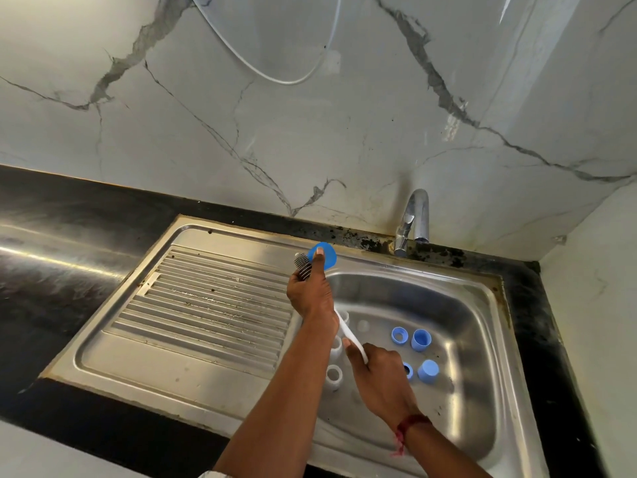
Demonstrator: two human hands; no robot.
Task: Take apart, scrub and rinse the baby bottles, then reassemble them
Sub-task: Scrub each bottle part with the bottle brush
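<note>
Over the steel sink [482,305], your left hand [306,288] pinches a round blue cap [325,255], right hand [375,372] grips the white-handled brush [351,336]; blue rings [400,336], perhaps caps, lie inside.

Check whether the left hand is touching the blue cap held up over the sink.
Touching. The head view shows the left hand pinching the blue cap, with its thumb pressed flat across the cap's face and no gap between them.

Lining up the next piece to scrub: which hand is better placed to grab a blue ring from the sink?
Probably the right hand: it is low in the sink, next to the blue ring, though it grips the brush handle. The left hand holds a blue cap up near the back rim.
</note>
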